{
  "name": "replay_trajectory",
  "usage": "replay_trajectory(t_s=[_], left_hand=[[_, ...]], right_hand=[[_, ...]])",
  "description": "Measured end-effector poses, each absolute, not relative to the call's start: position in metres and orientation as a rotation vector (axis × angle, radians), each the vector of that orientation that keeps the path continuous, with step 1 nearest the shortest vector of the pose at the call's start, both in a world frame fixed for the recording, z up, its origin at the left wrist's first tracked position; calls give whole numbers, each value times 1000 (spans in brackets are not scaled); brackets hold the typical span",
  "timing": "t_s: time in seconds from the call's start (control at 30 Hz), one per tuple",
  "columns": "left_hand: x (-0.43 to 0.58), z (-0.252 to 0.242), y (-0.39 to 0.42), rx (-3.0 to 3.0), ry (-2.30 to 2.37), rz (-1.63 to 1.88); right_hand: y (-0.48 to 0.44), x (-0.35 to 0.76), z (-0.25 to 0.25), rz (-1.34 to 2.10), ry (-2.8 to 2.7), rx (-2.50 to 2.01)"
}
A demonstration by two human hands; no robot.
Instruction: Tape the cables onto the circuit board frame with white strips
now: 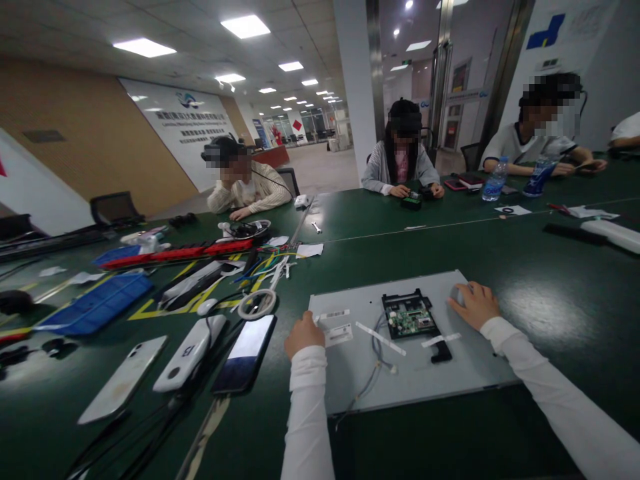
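Observation:
A flat grey metal panel (365, 387), like the back of a display, lies on the green table before me. On it sit a black bracket with a small green circuit board (411, 323), a thin grey cable (375, 353), white tape strips and printed labels. My left hand (304, 333) is closed round the panel's left edge, its fingers curled and partly hidden. At the upper right edge, my right hand (476, 305) grips the panel with thumb and fingers over its surface; the underside of this grip is out of sight.
Left of the panel lie a dark-screened phone (245, 353), a white power bank (190, 353), a white phone (124, 380), cables and a blue tray (100, 303). A small wrench (317, 227) lies farther back. Several people sit across the table, near water bottles (495, 181).

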State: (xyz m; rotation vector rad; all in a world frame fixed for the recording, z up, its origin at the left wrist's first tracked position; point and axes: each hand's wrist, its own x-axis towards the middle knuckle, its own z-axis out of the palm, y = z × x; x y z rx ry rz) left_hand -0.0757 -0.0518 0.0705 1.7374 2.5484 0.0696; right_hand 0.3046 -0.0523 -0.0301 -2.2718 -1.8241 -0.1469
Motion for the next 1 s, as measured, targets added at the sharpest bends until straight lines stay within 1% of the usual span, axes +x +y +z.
replay_trajectory(t_s=[0.43, 0.8, 1.0], left_hand=[[-80, 65, -50, 1865, 2567, 239], [-84, 60, -47, 1901, 2573, 292], [-84, 60, -47, 1894, 2579, 300]], right_hand=[[-53, 305, -29, -142, -1828, -2267], [-53, 305, -30, -205, -1828, -2257], [-54, 305, -27, -152, -1836, -2268]])
